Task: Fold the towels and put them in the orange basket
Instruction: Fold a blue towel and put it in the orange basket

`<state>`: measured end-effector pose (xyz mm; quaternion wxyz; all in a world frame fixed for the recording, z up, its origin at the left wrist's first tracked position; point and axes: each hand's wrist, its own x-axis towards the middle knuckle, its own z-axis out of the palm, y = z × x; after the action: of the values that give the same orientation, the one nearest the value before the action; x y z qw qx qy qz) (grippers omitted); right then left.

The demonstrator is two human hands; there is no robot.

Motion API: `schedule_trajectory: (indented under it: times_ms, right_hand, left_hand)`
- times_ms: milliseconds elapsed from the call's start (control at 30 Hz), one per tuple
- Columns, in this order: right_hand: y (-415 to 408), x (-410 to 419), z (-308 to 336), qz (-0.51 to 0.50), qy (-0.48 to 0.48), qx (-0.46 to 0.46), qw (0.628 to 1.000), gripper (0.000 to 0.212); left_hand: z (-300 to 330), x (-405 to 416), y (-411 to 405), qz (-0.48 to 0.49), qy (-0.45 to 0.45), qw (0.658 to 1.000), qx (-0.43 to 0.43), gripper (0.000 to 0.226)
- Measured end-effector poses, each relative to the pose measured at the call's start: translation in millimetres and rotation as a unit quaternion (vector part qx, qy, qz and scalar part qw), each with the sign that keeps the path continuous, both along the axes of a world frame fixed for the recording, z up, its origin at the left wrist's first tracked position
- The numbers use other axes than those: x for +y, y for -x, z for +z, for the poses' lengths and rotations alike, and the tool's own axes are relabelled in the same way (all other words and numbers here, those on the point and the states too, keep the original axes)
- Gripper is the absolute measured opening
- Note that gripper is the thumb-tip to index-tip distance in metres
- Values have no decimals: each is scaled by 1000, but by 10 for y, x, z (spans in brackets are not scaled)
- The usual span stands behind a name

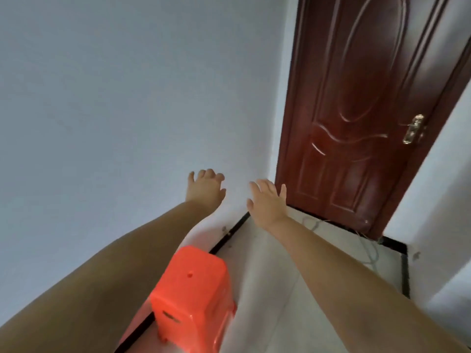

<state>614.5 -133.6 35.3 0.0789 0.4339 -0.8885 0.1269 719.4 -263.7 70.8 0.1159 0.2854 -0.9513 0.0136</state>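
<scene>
Both arms are stretched forward from the bottom corners of the head view, and neither hand holds anything. The left hand (pixel 205 186) is raised against the pale wall (pixel 114 110), its fingers loosely spread with the tips bent a little; whether the fingertips actually touch the wall cannot be told, as the picture is blurred there. The right hand (pixel 267 201) is seen with its fingers straight and fanned apart, back of the hand toward the camera, just beside the lower left corner of the dark red door (pixel 356 110).

The door is taken as the landmark. It is shut, panelled, and fitted with a brass handle (pixel 414 129) on its right edge. The wall runs off to the left of the door. Below the door a light tiled floor (pixel 293 289) is edged by a dark skirting strip (pixel 229 234). A thin pale cable (pixel 367 247) lies on the floor just below the door's foot.

An orange plastic object (pixel 193 296) stands on the floor well below and to the left of the door, between the two forearms and close to the skirting. Its closed top with a small hole suggests a stool, so the orange basket and the towels are not identified in this view.
</scene>
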Motion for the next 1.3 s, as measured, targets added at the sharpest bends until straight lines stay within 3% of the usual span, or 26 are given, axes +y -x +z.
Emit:
schedule_trajectory:
  times_ms: [133,300,467,667,833,1200,1300]
  right_hand:
    - [-645,-589,92,126,-12,29,992,53]
    - [-1655,-901,17,276,-37,48,959,54]
    - [-2961,-854,-252,418,-90,45,903,51]
    - [-4740,-434,-417,580,-120,39,805,52]
    - [-6088,-90,-483,660,-116,53,740,52]
    - [-8730,579,-740,717,-146,20,681,52]
    - [-9167,573,-782,727,-152,21,670,51]
  left_hand:
    - [-23,-352,-1026,140,-10,990,12,48]
    - [-268,-126,-2297,294,-37,955,5,50]
    - [-546,489,-3713,435,-72,898,-3,47]
    - [-744,1413,-5443,591,-128,797,-1,47]
    - [-778,2079,-6631,658,-123,743,4,45]
    - [-852,3136,-9156,746,-127,654,-8,44]
    - [-922,3148,-9535,749,-130,650,2,44]
